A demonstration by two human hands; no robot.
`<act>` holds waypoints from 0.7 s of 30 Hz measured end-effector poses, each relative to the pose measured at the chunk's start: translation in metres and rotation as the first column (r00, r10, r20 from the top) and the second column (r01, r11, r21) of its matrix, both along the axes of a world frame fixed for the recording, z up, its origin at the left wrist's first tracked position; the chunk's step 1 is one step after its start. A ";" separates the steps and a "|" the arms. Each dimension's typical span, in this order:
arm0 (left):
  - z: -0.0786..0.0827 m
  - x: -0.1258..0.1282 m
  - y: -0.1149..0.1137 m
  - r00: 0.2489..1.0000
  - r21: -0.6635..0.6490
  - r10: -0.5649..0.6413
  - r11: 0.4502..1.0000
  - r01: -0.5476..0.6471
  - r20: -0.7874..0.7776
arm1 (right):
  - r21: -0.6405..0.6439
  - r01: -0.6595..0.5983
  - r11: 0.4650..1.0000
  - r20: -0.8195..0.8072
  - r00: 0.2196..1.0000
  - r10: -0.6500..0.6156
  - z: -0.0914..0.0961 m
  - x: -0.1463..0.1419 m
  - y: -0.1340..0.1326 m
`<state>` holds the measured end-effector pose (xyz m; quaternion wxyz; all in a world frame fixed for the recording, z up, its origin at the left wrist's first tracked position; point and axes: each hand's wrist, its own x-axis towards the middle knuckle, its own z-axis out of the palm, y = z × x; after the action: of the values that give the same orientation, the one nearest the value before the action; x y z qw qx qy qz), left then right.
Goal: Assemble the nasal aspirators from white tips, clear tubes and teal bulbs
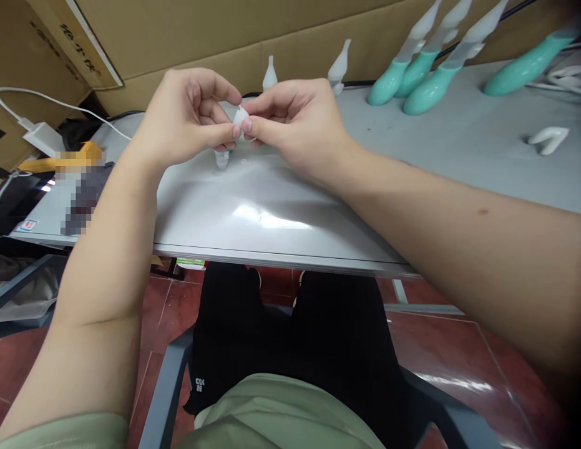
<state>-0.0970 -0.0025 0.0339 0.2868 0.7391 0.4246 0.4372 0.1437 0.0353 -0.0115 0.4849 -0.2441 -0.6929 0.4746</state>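
Above the grey table, my left hand (191, 115) and my right hand (297, 118) meet, both closed in a pinch. Between their fingertips is a small white piece (240, 116), soft-looking with a narrow tip; its lower part is hidden by the fingers. Just under my left fingers a small clear piece (221, 159) shows, with a bit of teal beside it; I cannot tell whether it touches the hand. Behind my right hand stand two white tapered nozzles, one nozzle (270, 75) partly covered by the fingers and another nozzle (339, 65) further right.
Several teal squeeze bulbs (430, 90) with white nozzles lean at the back right, and another teal bulb (524, 68) lies beyond them. A white bent piece (550, 140) rests at right. At left are a white charger (43, 138) with cable and a yellow item (88, 154). Cardboard (187, 37) stands behind.
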 end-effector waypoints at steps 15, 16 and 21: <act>0.010 0.005 -0.008 0.989 -0.101 0.032 0.994 -0.047 -0.144 | 0.136 0.089 0.987 0.097 0.990 -0.102 -0.004 -0.007 0.004; 0.010 0.004 -0.008 0.988 -0.109 0.036 0.993 -0.053 -0.151 | 0.135 0.091 0.987 0.113 0.988 -0.106 -0.002 -0.007 0.003; 0.010 0.003 -0.008 0.989 -0.126 0.045 0.990 -0.063 -0.141 | 0.112 0.128 0.985 0.169 0.975 -0.146 0.005 -0.010 -0.006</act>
<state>-0.0945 -0.0103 0.0441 0.2923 0.7355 0.4910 0.3640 0.1340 0.0297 -0.0060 0.4650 -0.3076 -0.7375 0.3811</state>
